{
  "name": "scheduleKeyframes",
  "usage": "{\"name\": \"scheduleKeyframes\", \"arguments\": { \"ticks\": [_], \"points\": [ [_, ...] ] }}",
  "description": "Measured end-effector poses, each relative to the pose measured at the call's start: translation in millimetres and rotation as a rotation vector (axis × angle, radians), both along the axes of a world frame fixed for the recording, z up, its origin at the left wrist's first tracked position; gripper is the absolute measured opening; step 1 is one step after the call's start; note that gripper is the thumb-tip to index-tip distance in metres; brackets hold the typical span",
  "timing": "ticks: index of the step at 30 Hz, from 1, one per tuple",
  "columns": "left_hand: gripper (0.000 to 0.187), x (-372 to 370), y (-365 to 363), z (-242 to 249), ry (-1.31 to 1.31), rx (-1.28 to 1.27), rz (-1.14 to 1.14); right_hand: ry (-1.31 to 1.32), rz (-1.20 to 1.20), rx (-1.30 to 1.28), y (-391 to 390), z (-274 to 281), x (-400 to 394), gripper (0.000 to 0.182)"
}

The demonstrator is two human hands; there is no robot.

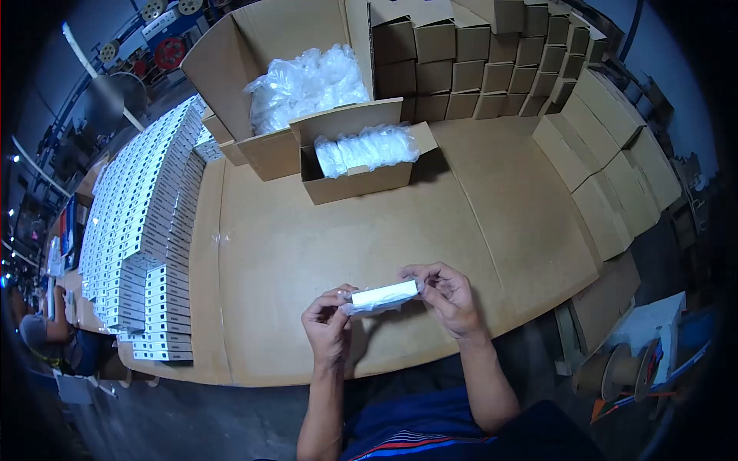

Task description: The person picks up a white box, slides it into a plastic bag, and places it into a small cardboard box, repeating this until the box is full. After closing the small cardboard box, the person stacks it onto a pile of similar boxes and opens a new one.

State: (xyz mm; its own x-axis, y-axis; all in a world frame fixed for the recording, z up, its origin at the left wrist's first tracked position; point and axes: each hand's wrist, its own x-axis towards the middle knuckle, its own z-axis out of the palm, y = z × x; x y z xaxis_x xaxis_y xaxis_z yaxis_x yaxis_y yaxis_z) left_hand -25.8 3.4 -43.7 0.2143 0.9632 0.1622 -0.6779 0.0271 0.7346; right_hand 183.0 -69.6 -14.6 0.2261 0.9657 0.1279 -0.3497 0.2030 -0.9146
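A small white box (384, 294) with clear plastic around its lower side is held level between my two hands, above the front of the cardboard-covered table (330, 246). My left hand (329, 323) pinches its left end, fingers closed. At the right end, my right hand (446, 298) grips it between thumb and fingers. Farther back stands an open brown carton (361, 186) with a row of plastic-wrapped items (369, 150) inside. Behind it, a larger open carton (273, 157) holds a heap of clear plastic bags (311, 84).
Stacked small white boxes (146, 223) fill the table's left side. Brown cartons (461, 65) are piled at the back, and more (615, 161) line the right edge. A person (50, 330) sits at the far left. Cable spools (626, 371) stand at the lower right.
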Motion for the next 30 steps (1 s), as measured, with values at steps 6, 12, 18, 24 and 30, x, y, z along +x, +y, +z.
{"name": "scheduleKeyframes", "arguments": {
  "ticks": [6,12,18,24,30],
  "points": [
    [0.02,-9.9,2.7,-11.7,0.012,-0.141,-0.144,-0.102,0.124,-0.032,-10.3,21.6,7.5,0.009],
    [0.035,-6.4,1.2,3.7,-0.05,-0.095,-0.158,-0.261,0.009,-0.111,-5.5,30.1,5.8,0.006],
    [0.026,1.0,-1.9,15.3,-0.109,-0.209,-0.092,-0.042,0.005,-0.026,1.7,13.8,0.6,0.03],
    [0.026,13.9,-7.1,29.4,-0.068,-0.225,0.039,0.023,-0.013,-0.058,-0.1,5.2,-32.1,0.054],
    [0.031,2.3,-1.3,25.9,0.214,0.035,0.047,-0.001,-0.03,-0.022,-3.2,-5.3,-32.6,0.043]
  ]
}}
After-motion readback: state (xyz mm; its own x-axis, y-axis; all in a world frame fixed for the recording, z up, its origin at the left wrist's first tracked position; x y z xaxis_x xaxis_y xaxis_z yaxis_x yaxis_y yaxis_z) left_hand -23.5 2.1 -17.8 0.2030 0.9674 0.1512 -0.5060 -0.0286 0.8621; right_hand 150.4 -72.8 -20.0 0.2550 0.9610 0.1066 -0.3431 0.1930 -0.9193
